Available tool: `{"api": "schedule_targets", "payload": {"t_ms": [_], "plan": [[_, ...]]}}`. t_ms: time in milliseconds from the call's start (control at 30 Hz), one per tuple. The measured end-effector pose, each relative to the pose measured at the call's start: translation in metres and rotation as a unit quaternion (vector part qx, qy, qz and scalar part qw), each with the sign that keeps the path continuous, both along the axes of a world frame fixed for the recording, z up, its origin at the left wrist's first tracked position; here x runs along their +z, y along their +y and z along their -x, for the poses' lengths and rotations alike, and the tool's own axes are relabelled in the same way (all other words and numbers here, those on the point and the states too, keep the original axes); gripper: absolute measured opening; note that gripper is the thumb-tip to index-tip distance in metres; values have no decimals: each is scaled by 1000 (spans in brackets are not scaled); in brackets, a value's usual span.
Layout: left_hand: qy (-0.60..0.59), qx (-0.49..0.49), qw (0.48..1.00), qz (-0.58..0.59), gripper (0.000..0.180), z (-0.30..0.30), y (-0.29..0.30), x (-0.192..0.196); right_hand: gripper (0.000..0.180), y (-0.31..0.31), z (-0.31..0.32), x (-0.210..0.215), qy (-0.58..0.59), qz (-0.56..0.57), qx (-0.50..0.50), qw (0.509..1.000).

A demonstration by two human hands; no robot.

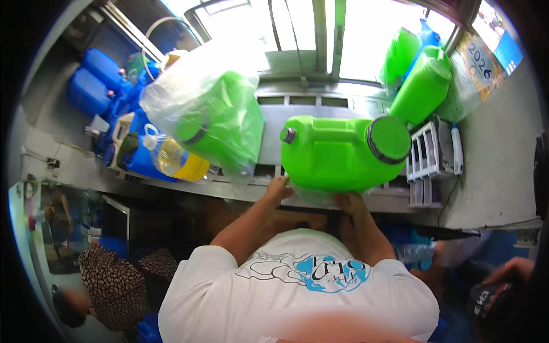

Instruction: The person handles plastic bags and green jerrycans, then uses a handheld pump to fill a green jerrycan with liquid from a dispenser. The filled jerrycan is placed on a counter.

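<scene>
Counter (273,130) part-hidden by green jug (334,155).

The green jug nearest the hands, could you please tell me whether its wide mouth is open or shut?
Shut: a broad black lid covers the wide mouth of the green jug.

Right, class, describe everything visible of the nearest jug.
The jug, bright green, apparently plastic, has a wide black lid at right, a small dark fitting at left and a moulded handle between. It sits crosswise over the counter, clear film along its near side; left grip and right grip seemingly touch its lower edge.
</scene>
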State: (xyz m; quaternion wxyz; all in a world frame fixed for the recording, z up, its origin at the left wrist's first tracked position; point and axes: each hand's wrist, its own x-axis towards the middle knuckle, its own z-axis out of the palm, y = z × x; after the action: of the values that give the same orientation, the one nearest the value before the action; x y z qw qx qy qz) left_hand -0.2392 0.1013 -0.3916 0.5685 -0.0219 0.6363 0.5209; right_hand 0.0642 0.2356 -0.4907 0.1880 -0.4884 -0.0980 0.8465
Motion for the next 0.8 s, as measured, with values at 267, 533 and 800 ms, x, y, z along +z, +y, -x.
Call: {"api": "schedule_targets", "payload": {"t_ms": [267, 533, 800], "plan": [[-12, 2, 1000, -5, 27, -46, -15, 68, 14, -2, -21, -39, 45, 0, 4, 999], [-12, -7, 1000, -5, 34, -56, -19, 41, 25, 8, -59, 10, -12, 62, -85, 994], [-1, -33, 997, 73, 26, -61, -27, 25, 22, 46, -59, -42, 103, 48, -136, 984]]}}
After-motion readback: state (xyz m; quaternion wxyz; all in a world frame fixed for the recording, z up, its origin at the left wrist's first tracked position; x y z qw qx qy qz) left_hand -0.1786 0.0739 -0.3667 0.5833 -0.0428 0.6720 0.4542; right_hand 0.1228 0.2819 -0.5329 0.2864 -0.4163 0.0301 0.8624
